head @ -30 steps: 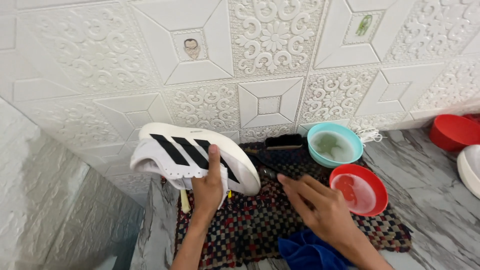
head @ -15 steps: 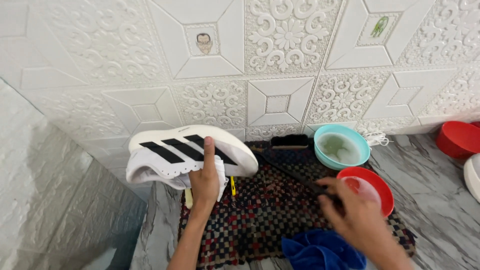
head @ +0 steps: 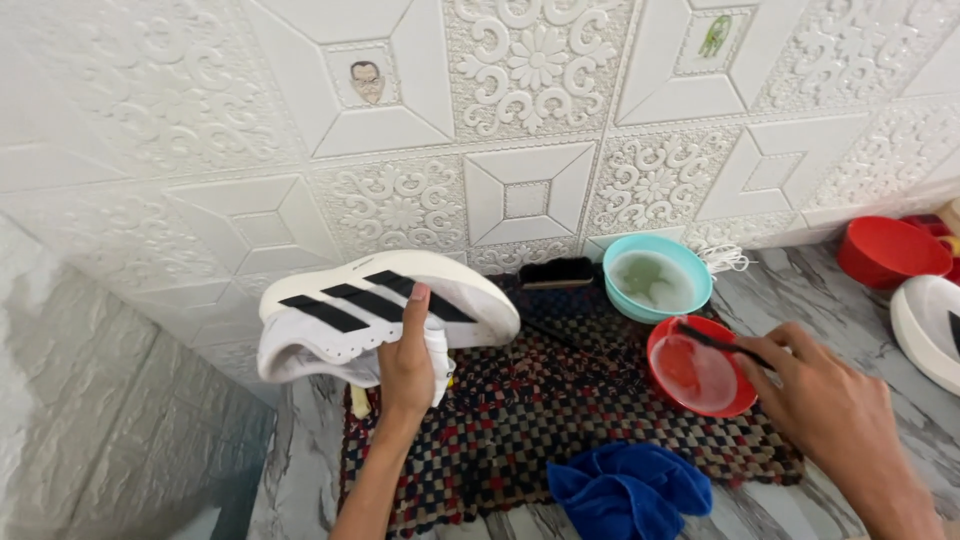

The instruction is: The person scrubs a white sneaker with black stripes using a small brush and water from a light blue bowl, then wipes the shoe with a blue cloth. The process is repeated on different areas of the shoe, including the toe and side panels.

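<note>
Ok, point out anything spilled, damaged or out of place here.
Nothing stands out. The left hand holds the shoe up, the right hand dips a brush in the red bowl, and no liquid is spilled.

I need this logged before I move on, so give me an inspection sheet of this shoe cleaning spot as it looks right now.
Surface: grey marbled floor, a checked woven mat on it.
Job's things: white sneaker with black stripes, held up off the mat; thin dark brush, tip in the red bowl of liquid.
Clutter: teal bowl of cloudy water, black scrub brush, blue cloth, second red bowl, part of another white shoe.
Grippers: left hand grips the sneaker; right hand holds the brush.
Cables: none; white laces by the wall.
Surroundings: white embossed wall panels.
</note>
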